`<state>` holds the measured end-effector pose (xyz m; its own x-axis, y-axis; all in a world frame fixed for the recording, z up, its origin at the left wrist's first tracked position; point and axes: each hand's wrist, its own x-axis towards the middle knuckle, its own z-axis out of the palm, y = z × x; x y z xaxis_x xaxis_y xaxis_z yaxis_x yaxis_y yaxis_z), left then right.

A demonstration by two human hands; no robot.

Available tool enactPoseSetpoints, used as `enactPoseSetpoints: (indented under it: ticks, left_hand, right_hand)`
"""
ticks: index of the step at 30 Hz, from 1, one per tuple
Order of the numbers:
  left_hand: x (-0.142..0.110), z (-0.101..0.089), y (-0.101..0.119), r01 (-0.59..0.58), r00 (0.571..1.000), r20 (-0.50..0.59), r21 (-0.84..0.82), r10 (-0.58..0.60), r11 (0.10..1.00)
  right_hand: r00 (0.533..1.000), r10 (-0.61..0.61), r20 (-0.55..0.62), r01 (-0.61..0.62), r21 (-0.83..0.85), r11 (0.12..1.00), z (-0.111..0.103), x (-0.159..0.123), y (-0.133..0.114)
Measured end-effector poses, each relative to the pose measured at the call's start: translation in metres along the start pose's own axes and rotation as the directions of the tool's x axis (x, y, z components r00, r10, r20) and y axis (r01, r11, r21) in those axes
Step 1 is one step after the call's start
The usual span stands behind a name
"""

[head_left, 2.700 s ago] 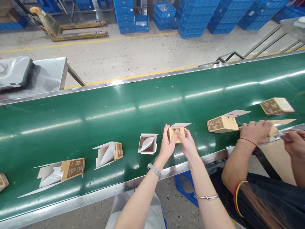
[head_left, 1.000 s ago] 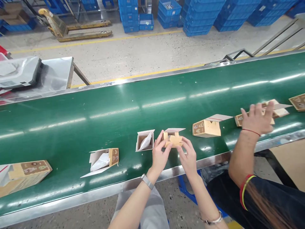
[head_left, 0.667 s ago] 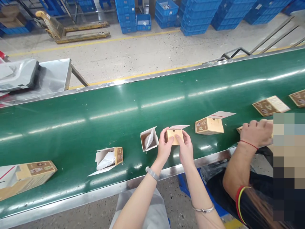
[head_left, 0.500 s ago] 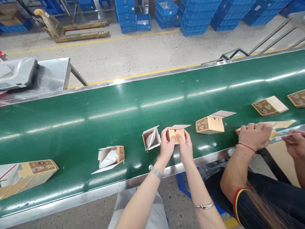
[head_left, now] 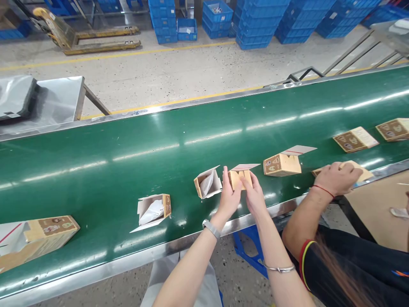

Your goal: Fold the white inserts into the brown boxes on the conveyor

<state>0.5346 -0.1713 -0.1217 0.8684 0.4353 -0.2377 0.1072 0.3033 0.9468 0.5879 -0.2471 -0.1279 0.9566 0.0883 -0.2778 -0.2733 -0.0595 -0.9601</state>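
Green belt (head_left: 153, 138) carries other cartons (head_left: 281, 165) flanking the small box (head_left: 235, 176) clamped between left hand (head_left: 230, 194) and right hand (head_left: 254, 195).

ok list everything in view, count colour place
belt: 1, green, middle
held box: 1, tan, over belt
other boxes: 7, brown-tan, along belt
packets: 2, white, in two boxes
crates: many, blue, far floor
pallet jack: 1, yellow, upper left
device: 1, grey, on silver table
stool, probably: 1, blue, below belt
board: 1, tan, lower right
coworker's hand: 1, red cord, on another box
left grip: 1, silver wristband, on held box
right grip: 1, silver bangle, on held box
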Motion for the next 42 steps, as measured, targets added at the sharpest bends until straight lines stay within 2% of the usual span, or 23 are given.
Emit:
enactPoseSetpoints:
  ticks: [2,3,5,6,7,9,10,11,12,15,17,20,23,27,29,32,34,37,39,42]
  left_hand:
    - [-0.025,-0.006,0.008,-0.089,0.992,0.097,0.082,0.081,0.993]
    - [-0.041,-0.013,0.011,-0.171,0.975,0.167,0.135,0.148,0.976]
    - [-0.073,-0.037,0.011,-0.377,0.905,0.294,0.221,0.308,0.899]
    - [-0.086,-0.051,0.010,-0.463,0.880,0.249,0.256,0.405,0.849]
    - [-0.096,-0.065,0.008,-0.473,0.880,0.128,0.316,0.457,0.823]
    - [-0.102,-0.089,0.002,-0.352,0.902,-0.078,0.434,0.424,0.829]
    - [-0.099,-0.096,-0.001,-0.284,0.919,-0.118,0.465,0.377,0.839]
    - [-0.092,-0.101,-0.003,-0.244,0.939,-0.101,0.476,0.328,0.845]
    - [-0.084,-0.102,-0.006,-0.240,0.954,-0.049,0.470,0.296,0.850]
    - [-0.059,-0.093,-0.013,-0.293,0.956,0.089,0.379,0.281,0.878]
    - [-0.051,-0.084,-0.016,-0.306,0.952,0.089,0.316,0.294,0.898]
    - [-0.060,-0.080,-0.012,-0.307,0.951,0.052,0.292,0.306,0.906]
    - [-0.085,-0.092,-0.003,-0.281,0.955,0.002,0.333,0.297,0.900]
    - [-0.115,-0.123,0.001,-0.241,0.962,-0.032,0.367,0.271,0.898]
    - [-0.121,-0.141,-0.002,-0.234,0.961,-0.049,0.387,0.273,0.892]
    - [-0.121,-0.165,-0.008,-0.244,0.947,-0.076,0.454,0.311,0.857]
    - [-0.117,-0.177,-0.011,-0.278,0.937,-0.045,0.506,0.347,0.816]
    - [-0.110,-0.184,-0.013,-0.360,0.923,0.084,0.540,0.377,0.761]
    - [-0.104,-0.182,-0.014,-0.406,0.909,0.160,0.541,0.384,0.737]
    - [-0.095,-0.171,-0.015,-0.422,0.902,0.165,0.535,0.399,0.732]
  right_hand:
    - [0.991,-0.042,-0.129,0.030,-0.091,0.995,-0.004,-0.009,-0.002]
    - [0.969,-0.099,-0.225,0.069,-0.139,0.988,-0.006,-0.016,-0.003]
    - [0.890,-0.268,-0.370,0.189,-0.237,0.953,-0.007,-0.033,-0.003]
    - [0.866,-0.347,-0.360,0.255,-0.279,0.926,-0.006,-0.041,-0.003]
    - [0.867,-0.410,-0.283,0.322,-0.309,0.895,-0.004,-0.047,-0.004]
    - [0.899,-0.438,0.027,0.426,-0.290,0.857,0.002,-0.055,-0.007]
    - [0.890,-0.413,0.195,0.453,-0.263,0.852,0.007,-0.055,-0.009]
    - [0.864,-0.383,0.328,0.470,-0.251,0.846,0.012,-0.053,-0.011]
    - [0.841,-0.359,0.405,0.483,-0.261,0.836,0.017,-0.051,-0.014]
    - [0.836,-0.351,0.423,0.514,-0.376,0.771,0.028,-0.046,-0.019]
    - [0.841,-0.378,0.386,0.527,-0.430,0.733,0.031,-0.048,-0.020]
    - [0.837,-0.419,0.352,0.544,-0.455,0.705,0.033,-0.064,-0.021]
    - [0.823,-0.427,0.374,0.563,-0.439,0.701,0.038,-0.089,-0.020]
    - [0.822,-0.380,0.423,0.547,-0.405,0.733,0.052,-0.118,-0.006]
    - [0.806,-0.391,0.445,0.568,-0.390,0.725,0.059,-0.125,0.002]
    - [0.754,-0.416,0.509,0.630,-0.380,0.677,0.064,-0.126,0.009]
    - [0.724,-0.390,0.568,0.659,-0.405,0.634,0.064,-0.121,0.007]
    - [0.708,-0.312,0.634,0.677,-0.484,0.554,0.061,-0.109,-0.003]
    - [0.717,-0.248,0.651,0.673,-0.554,0.491,0.058,-0.099,-0.011]
    - [0.725,-0.149,0.673,0.670,-0.637,0.382,0.053,-0.086,-0.024]
